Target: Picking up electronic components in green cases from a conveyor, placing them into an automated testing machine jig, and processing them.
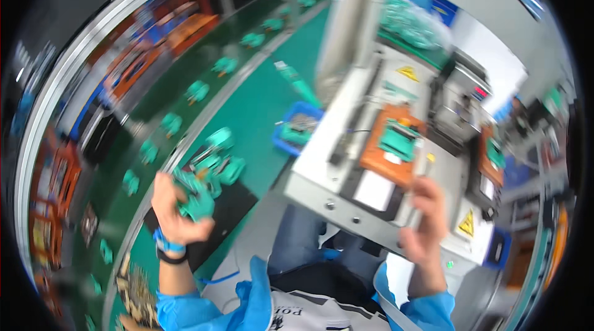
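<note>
My left hand [174, 212], with a blue band at its wrist, is curled around a green plastic part [198, 202] at the left bench edge. Motion blur hides its exact grip. Just beyond it, several similar green parts [224, 167] sit in a cluster on the green mat. My right hand [426, 219] hovers at the front of the white machine [315, 183], fingers apart and nothing in them. Closest to it is an orange fixture [373, 156], on which another green part [396, 141] rests.
Green parts [197, 91] stand in a row along the dark green conveyor [213, 105] at left. A blue bin [281, 139] of small metal pieces stands beside the machine. Behind the fixture is a metal press unit [461, 99]. A second orange fixture [486, 173] lies farther right.
</note>
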`<state>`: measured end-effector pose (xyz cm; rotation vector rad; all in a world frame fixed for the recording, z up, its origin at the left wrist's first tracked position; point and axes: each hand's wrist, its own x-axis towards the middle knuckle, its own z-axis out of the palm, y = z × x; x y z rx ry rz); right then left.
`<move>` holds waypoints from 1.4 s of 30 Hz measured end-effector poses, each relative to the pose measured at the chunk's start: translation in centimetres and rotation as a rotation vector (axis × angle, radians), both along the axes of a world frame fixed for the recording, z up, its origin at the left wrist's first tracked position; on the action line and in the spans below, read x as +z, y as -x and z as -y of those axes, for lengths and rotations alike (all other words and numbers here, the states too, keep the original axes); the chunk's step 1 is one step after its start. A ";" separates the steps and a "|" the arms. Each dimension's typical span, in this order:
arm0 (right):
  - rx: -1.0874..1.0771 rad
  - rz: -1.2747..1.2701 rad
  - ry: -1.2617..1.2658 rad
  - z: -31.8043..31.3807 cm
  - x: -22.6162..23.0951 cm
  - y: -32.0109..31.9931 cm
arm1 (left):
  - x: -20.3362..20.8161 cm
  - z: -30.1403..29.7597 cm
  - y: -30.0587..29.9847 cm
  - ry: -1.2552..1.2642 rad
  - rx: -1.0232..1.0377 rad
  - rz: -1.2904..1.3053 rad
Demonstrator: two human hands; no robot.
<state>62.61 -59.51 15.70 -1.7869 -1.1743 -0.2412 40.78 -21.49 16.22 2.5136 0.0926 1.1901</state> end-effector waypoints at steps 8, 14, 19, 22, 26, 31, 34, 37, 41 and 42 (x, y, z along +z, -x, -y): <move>0.398 -0.707 -0.257 1.0 -1.2 2.8 | 2.3 17.5 -12.3 -0.223 -0.778 -0.063; 0.284 -1.011 -0.461 7.8 -3.4 3.9 | 2.4 24.8 -15.3 -0.065 -1.101 -0.100; 0.126 -0.893 -0.658 12.6 -4.1 3.8 | 1.6 29.5 -17.3 -0.077 -1.183 -0.064; -0.122 -0.708 -0.780 16.2 -3.9 3.8 | 1.6 31.7 -18.5 0.012 -1.119 -0.100; -0.336 -0.526 -0.870 21.7 -3.7 2.9 | 1.6 33.6 -20.2 0.123 -1.109 -0.261; -0.525 -0.388 -0.867 25.1 -3.8 3.3 | 1.0 36.5 -22.0 0.159 -1.019 -0.342; -0.568 -0.373 -0.928 26.0 -4.0 3.5 | 2.0 38.6 -24.0 0.145 -0.950 -0.314; -0.607 -0.376 -0.857 26.9 -4.6 3.9 | 1.3 40.3 -26.8 0.214 -0.946 -0.370; -0.616 -0.396 -0.800 27.9 -4.8 4.7 | 0.3 41.4 -29.5 0.180 -0.878 -0.388; -0.603 -0.386 -0.800 28.3 -4.8 4.6 | 0.6 41.7 -29.7 0.160 -0.863 -0.373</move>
